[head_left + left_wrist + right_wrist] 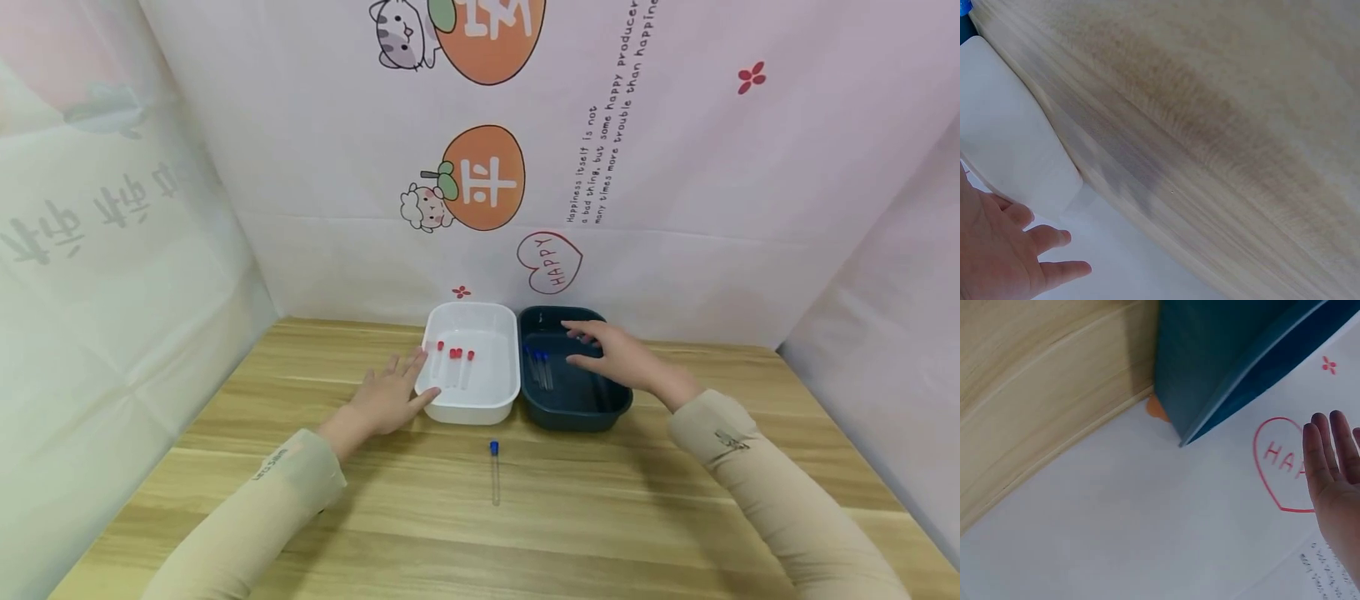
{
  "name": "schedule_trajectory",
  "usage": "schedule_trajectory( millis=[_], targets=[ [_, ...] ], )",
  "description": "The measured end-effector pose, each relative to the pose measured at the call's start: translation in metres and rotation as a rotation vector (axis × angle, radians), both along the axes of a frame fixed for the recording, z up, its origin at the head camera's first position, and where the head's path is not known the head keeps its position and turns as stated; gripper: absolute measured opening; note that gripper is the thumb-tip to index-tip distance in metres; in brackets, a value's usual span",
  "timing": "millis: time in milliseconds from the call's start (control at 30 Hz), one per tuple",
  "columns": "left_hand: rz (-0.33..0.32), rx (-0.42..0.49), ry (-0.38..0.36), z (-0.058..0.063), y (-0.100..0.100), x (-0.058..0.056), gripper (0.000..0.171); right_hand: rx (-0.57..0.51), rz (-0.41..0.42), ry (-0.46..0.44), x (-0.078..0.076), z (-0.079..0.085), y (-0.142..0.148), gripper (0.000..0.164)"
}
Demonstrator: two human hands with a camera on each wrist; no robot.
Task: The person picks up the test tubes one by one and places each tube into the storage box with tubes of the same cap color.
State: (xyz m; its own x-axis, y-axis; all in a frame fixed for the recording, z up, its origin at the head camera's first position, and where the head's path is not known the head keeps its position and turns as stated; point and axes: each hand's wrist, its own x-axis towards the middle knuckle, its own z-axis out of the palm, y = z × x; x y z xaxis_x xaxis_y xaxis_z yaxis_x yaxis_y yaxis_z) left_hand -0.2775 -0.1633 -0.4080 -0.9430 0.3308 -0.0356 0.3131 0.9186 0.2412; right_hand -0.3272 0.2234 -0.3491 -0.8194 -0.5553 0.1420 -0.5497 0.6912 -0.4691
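Note:
My left hand (388, 395) is spread at the left rim of a white basin (480, 413), thumb and fingers straight; the left wrist view shows its fingers (1047, 239) beside the basin wall. Inside lie several clear tubes with red caps (454, 354). My right hand (618, 354) hovers over the right side of a dark teal basin (573, 421), fingers extended and holding nothing. Several tubes with blue caps (542, 357) lie in that basin's left part. One more blue-capped tube (495, 473) lies on the table in front of the basins, apart from both hands.
The two basins stand side by side at the back of the wooden table (600, 517). Behind them hangs a printed white cloth (675, 275), and similar cloth walls (142, 275) close in the sides.

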Motion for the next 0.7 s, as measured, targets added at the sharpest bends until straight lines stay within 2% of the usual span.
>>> schedule_trajectory(
  millis=[333, 700],
  targets=[
    [0.006, 0.019, -0.002, 0.001, 0.001, 0.000, 0.082, -0.037, 0.013, 0.070, 0.034, 0.007, 0.000, 0.059],
    [0.000, 0.023, 0.009, -0.001, 0.001, 0.001, 0.082, -0.064, 0.046, 0.096, 0.071, 0.002, -0.006, 0.056]
  ],
)
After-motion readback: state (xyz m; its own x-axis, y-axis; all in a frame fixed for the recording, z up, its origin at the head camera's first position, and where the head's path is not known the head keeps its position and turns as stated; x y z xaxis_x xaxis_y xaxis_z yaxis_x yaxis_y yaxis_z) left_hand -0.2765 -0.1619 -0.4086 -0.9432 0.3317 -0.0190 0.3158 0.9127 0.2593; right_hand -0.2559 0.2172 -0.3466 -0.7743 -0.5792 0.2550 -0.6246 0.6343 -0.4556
